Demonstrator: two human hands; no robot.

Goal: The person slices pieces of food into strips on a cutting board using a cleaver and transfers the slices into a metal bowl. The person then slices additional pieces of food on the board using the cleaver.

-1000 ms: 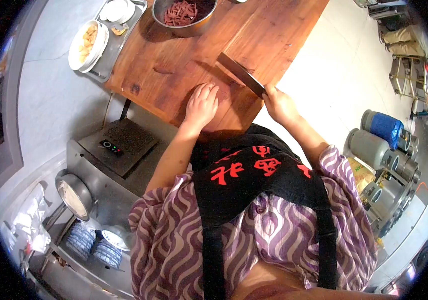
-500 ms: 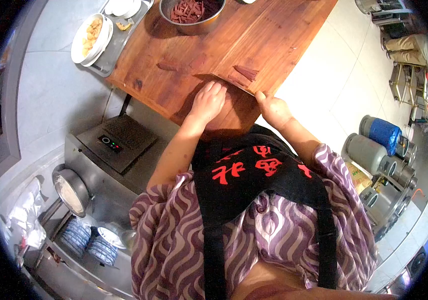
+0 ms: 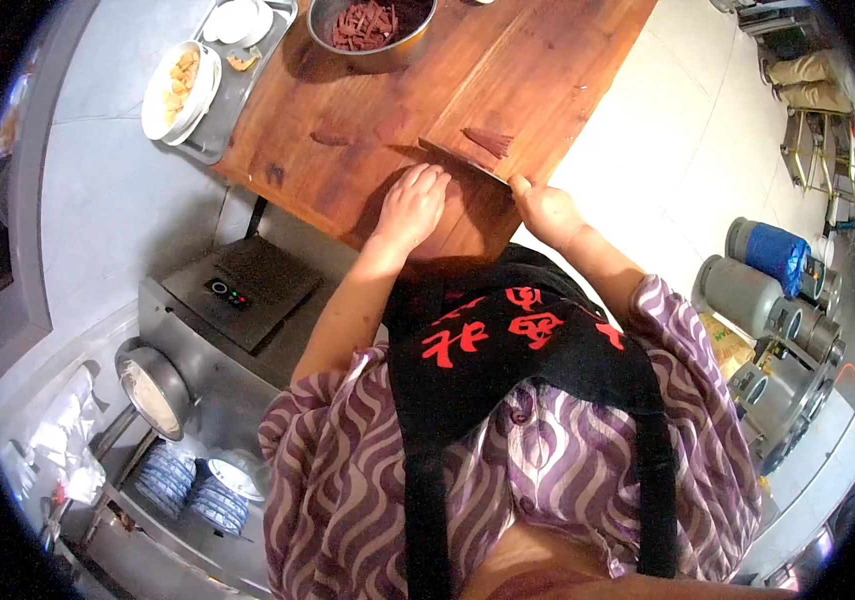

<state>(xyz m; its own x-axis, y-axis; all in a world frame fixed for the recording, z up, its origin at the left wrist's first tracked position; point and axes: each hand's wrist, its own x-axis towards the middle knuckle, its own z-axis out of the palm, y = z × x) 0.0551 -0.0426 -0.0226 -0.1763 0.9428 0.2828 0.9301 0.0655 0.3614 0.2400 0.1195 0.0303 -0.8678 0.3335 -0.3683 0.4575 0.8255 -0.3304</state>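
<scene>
The wooden table (image 3: 538, 75) spread before me, the steel bowl (image 3: 393, 58) near its far end heaped with dark red strips (image 3: 366, 27). Nearer me, on the wood, the knife (image 3: 464, 161) stood almost edge-on, its long axis slanting across the table, its handle end at my right and its tip pointing away leftward. I judged it stiff, with some heft, smooth-sided, best taken by the handle, clear of the edge. My right hand (image 3: 548, 213) was wrapped round that handle; my left hand (image 3: 415, 205) lay bent-fingered on its near side, pinning what, if anything, I couldn't tell. Just beyond the blade, a small bunch of cut red pieces (image 3: 488, 142) ran roughly along it, seemingly light and easily broken.
</scene>
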